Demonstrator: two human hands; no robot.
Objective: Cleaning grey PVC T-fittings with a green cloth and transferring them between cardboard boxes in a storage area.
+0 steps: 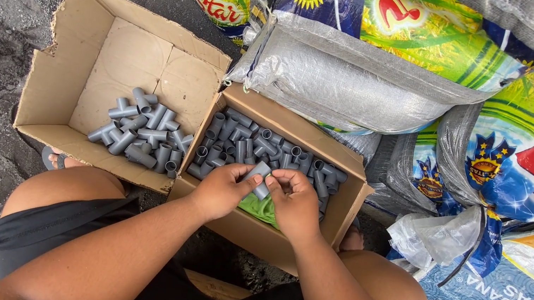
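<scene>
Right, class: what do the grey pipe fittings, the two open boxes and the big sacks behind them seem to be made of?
Grey pipe fittings: probably moulded plastic, matt and uniform grey, with smooth round sockets. Open boxes: corrugated cardboard, dull brown, with creased flaps and soft edges. Sacks: seemingly woven plastic, with a fine weave texture, a slight sheen and glossy printed colours. The left hand and right hand hold one fitting between them.

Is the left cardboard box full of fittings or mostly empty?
Mostly empty. The left box holds one small heap of grey fittings near its right wall, with bare cardboard floor showing around them.
</scene>
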